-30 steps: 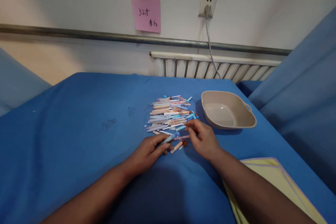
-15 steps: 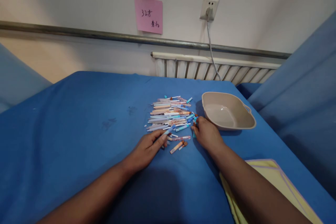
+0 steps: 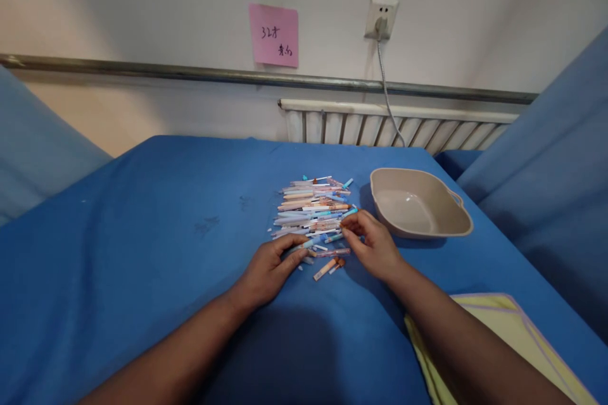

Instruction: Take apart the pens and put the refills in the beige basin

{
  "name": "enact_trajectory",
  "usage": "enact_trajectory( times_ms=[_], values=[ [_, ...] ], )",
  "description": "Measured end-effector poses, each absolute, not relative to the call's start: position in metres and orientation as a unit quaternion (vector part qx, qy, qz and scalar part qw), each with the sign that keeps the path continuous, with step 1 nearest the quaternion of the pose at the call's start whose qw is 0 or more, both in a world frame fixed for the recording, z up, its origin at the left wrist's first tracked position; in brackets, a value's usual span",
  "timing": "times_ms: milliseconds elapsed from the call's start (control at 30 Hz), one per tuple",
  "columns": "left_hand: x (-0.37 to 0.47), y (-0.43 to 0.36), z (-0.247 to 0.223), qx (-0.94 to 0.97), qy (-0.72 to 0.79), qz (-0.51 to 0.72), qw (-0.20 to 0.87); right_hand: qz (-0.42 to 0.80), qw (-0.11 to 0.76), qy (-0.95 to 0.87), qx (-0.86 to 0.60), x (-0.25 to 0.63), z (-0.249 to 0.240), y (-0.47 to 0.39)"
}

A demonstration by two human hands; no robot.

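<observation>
A pile of pens and pen parts (image 3: 308,205), pale blue, peach, pink and white, lies in rough rows on the blue-covered table (image 3: 152,215). My left hand (image 3: 273,266) is closed at the pile's near left edge, with a light blue pen (image 3: 314,242) between thumb and fingers, its brighter blue end pointing right. At the right end of the pile, the fingers of my right hand (image 3: 373,245) are bent together; whatever they grip is too small to make out. Just in front of the pile are a pink pen (image 3: 334,253) and a short peach pen piece (image 3: 325,268) with brown parts beside it.
A beige plastic basin (image 3: 422,202) stands right of the pile. A folded yellow cloth (image 3: 498,323) lies at the near right, partly under my right forearm. Behind the table are a white radiator (image 3: 346,123), a metal rail (image 3: 199,73) and a plugged-in cable (image 3: 386,82).
My right hand has shifted left from beside the basin onto the pile's right end. The pen in my left hand has tipped to lie flatter. The view has shifted slightly.
</observation>
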State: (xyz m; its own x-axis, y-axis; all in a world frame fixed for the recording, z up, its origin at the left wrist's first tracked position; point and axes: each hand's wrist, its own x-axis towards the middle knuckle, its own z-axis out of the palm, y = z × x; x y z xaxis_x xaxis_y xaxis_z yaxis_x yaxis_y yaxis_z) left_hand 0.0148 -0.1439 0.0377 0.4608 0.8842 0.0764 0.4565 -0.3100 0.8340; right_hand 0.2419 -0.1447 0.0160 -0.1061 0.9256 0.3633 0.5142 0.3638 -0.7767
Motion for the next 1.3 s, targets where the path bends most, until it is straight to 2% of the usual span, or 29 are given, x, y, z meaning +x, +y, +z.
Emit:
enact_trajectory(
  times_ms=[67,200,567,800,900,1133,1300],
  values=[
    [0.014,-0.143,0.037,0.764,0.437,0.282,0.382,0.322,0.482,-0.676,-0.455,0.237,0.02,-0.149],
    [0.012,-0.142,0.034,0.77,0.436,0.288,0.367,0.411,0.512,-0.637,-0.404,0.232,0.025,-0.155],
    [0.01,-0.141,0.031,0.783,0.435,0.286,0.341,0.269,0.465,-0.739,-0.407,0.236,0.032,-0.158],
    [0.006,-0.14,0.033,0.837,0.422,0.24,0.253,0.193,0.398,-0.813,-0.379,0.243,0.041,-0.162],
    [0.005,-0.14,0.034,0.854,0.41,0.218,0.236,0.201,0.404,-0.808,-0.379,0.242,0.04,-0.163],
    [0.011,-0.146,0.039,0.83,0.385,0.206,0.346,0.378,0.463,-0.671,-0.438,0.237,0.031,-0.16],
    [0.013,-0.147,0.04,0.8,0.386,0.19,0.418,0.445,0.475,-0.617,-0.443,0.235,0.028,-0.158]
  ],
)
